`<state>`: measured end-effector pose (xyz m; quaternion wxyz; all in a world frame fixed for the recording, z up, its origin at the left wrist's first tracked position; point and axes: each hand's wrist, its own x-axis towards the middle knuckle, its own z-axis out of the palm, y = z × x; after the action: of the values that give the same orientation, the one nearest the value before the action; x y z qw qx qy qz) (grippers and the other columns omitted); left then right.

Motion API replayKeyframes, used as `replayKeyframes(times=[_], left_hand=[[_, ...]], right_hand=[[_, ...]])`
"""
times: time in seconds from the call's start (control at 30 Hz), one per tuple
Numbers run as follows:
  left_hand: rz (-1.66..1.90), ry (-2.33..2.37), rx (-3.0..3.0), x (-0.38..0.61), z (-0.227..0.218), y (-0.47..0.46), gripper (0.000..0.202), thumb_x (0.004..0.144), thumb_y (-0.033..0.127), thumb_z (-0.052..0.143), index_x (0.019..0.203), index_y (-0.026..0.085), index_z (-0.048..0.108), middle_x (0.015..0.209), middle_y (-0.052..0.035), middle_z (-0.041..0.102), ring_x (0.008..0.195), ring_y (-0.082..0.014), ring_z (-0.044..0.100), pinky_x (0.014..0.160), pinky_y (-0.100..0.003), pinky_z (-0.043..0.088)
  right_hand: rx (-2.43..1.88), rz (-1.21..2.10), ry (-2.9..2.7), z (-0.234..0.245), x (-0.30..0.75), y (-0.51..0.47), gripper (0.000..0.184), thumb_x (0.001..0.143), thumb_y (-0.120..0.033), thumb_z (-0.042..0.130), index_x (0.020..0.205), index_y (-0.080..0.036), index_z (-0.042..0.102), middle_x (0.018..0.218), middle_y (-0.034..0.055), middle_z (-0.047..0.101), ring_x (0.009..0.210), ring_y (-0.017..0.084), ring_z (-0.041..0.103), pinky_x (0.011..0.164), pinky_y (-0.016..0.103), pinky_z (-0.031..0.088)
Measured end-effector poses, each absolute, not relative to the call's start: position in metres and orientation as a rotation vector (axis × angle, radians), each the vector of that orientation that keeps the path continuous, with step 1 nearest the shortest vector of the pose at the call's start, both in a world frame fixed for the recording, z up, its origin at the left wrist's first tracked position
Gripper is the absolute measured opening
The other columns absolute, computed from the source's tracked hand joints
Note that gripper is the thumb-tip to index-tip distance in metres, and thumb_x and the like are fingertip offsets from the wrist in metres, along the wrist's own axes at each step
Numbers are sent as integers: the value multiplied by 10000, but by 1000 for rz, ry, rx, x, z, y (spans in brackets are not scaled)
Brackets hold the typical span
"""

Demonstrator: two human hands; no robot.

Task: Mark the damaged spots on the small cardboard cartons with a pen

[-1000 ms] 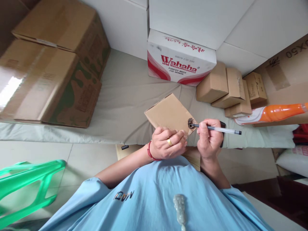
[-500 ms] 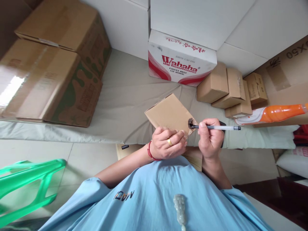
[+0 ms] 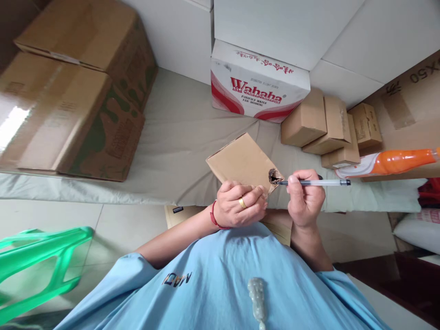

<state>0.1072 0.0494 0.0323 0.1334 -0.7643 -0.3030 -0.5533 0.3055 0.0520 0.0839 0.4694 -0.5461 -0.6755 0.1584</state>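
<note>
My left hand (image 3: pixel 242 204), with a gold ring and a red bracelet, is closed on the near edge of a small brown cardboard box (image 3: pixel 242 160). The box is tilted at the table's front edge. A dark, ragged hole (image 3: pixel 274 176) shows at its right corner. Between the thumb and fingers of my right hand (image 3: pixel 305 199) is a clear pen (image 3: pixel 325 182) with a black end. Its tip points left and lies at the lower rim of the hole; whether it touches the cardboard I cannot tell.
Large cartons (image 3: pixel 68 114) stand on the left of the cloth-covered table (image 3: pixel 175 133). A Wahaba-like printed white carton (image 3: pixel 259 87) is at the back. Small brown boxes (image 3: pixel 304 119) and an orange bottle (image 3: pixel 395 162) sit at right. A green stool (image 3: pixel 65 256) is on the floor.
My right hand has moved slightly to the right, drawing the pen's tip back from inside the hole to its rim. My left hand and the box have hardly moved.
</note>
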Motion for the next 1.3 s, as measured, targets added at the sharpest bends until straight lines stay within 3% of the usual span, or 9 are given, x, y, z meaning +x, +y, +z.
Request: replayKeyframes(times=[0.23, 0.83, 1.03, 1.17, 1.3], left_hand=[[-1656, -872, -2198, 110, 34, 51, 56, 862, 200, 774, 862, 240, 736, 937, 34, 864, 735, -127, 687, 678, -336, 422], [-1684, -867, -2176, 110, 32, 50, 64, 865, 184, 765, 840, 236, 737, 942, 28, 861, 762, -134, 667, 691, -347, 412], [-1660, -863, -2191, 109, 32, 50, 82, 869, 193, 763, 830, 259, 735, 958, 42, 861, 767, -138, 663, 708, -350, 417], [-1622, -858, -2240, 103, 37, 48, 59, 914, 218, 747, 868, 254, 752, 950, 37, 861, 769, -136, 676, 704, -344, 440], [-1618, -888, -2322, 70, 39, 35, 59, 961, 240, 708, 981, 258, 762, 938, 17, 859, 793, -154, 711, 739, -333, 519]], right_hand=[[-1413, 329, -1732, 91, 305, 52, 275, 1071, -421, 629, 890, -215, 654, 612, -52, 543, 516, 113, 478, 541, 257, 398], [-1390, 147, -1852, 106, 306, 56, 221, 1072, -331, 625, 885, -216, 649, 654, -42, 582, 499, 96, 457, 515, 257, 385], [-1352, 198, -1523, 95, 315, 56, 265, 1059, -464, 654, 949, -224, 633, 685, -32, 595, 543, 122, 537, 562, 277, 453], [-1399, 302, -1319, 72, 338, 64, 304, 1066, -524, 628, 1104, -223, 612, 813, -17, 666, 495, 86, 481, 505, 236, 383], [-1637, 235, -1568, 35, 371, 72, 342, 1063, -521, 586, 1130, -201, 688, 925, 51, 731, 740, 165, 647, 719, 304, 520]])
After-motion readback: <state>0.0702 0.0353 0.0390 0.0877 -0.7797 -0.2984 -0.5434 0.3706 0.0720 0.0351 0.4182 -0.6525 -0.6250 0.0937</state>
